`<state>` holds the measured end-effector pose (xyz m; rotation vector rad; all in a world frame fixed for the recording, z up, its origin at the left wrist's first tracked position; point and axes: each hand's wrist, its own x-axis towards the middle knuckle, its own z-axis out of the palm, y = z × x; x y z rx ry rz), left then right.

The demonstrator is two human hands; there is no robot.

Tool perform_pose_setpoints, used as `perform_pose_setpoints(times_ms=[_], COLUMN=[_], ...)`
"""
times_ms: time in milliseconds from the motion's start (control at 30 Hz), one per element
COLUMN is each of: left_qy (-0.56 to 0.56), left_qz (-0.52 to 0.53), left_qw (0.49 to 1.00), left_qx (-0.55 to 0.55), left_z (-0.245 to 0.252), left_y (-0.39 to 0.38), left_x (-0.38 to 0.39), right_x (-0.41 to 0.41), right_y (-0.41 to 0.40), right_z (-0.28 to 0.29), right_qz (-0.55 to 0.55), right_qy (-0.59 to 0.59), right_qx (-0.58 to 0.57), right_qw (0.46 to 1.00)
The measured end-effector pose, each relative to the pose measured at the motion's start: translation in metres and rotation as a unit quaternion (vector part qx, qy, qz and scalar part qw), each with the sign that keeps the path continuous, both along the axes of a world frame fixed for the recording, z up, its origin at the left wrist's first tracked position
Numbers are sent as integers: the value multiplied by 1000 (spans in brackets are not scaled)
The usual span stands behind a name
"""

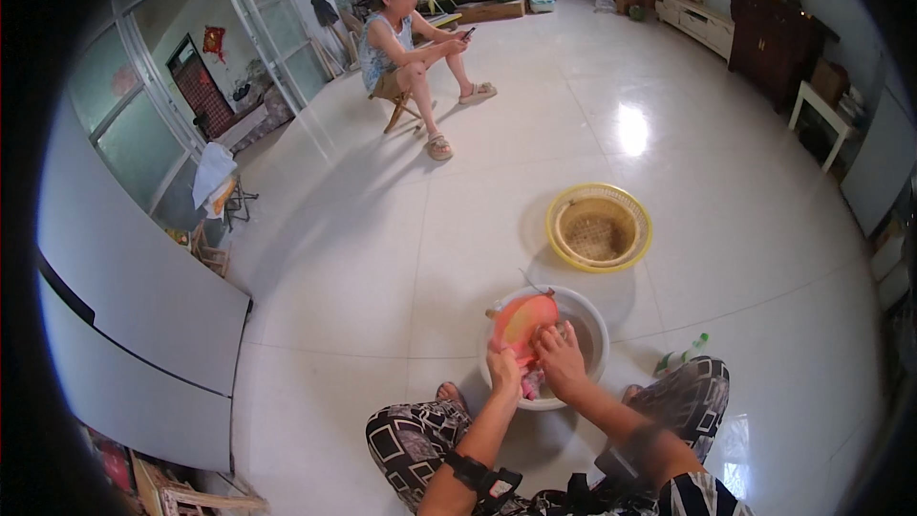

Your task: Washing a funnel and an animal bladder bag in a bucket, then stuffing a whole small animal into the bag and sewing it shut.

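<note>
A white basin [604, 355] stands on the floor between my knees. Over it I hold up a round orange-pink plastic piece [526, 321] with a yellowish middle, tilted; its exact kind is unclear. My left hand [506, 371] grips its lower left edge. On its right side rest the bent fingers of my right hand [561, 358]; something small and greyish is by them, too hidden to name. A pink patterned item [531, 382] lies low in the basin, partly behind my hands. A thin dark strand sticks out past the basin's far rim.
A yellow plastic basket [599, 265] with a paler container inside stands just beyond the basin. A green-capped bottle [682, 355] lies by my right knee. Farther off, a person [397, 50] sits on a folding stool holding a phone. A grey cabinet [143, 344] is at left.
</note>
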<state>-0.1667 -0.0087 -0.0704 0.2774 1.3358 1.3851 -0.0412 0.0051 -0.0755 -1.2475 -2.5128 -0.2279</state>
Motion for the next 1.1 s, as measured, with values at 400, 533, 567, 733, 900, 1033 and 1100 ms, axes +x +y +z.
perform_pose_setpoints(times_ms=[400,533,567,733,900,1033,1100], left_qy=[32,-21,-29,7,5,20,38], left_qz=[96,84,79,27,0,7,-4], left_qw=[987,992,993,998,997,999,999], left_qx=[127,95,86,57,75,31,32], left_z=[-7,11,16,1,17,3,-2], left_y=[4,-1,-1,-3,-2,3,4], left_x=[2,4,5,-1,4,-2,-1], right_x=[-22,-11,-7,6,3,-3,-8], right_y=[-12,-4,-3,7,9,2,-3], right_z=[25,14,13,11,3,2,3], right_qz=[122,110,99,34,-30,11,33], right_qy=[234,132,75,8,-67,11,49], right_qx=[-213,-143,-108,-59,32,-87,-95], right_qw=[941,975,986,998,997,996,994])
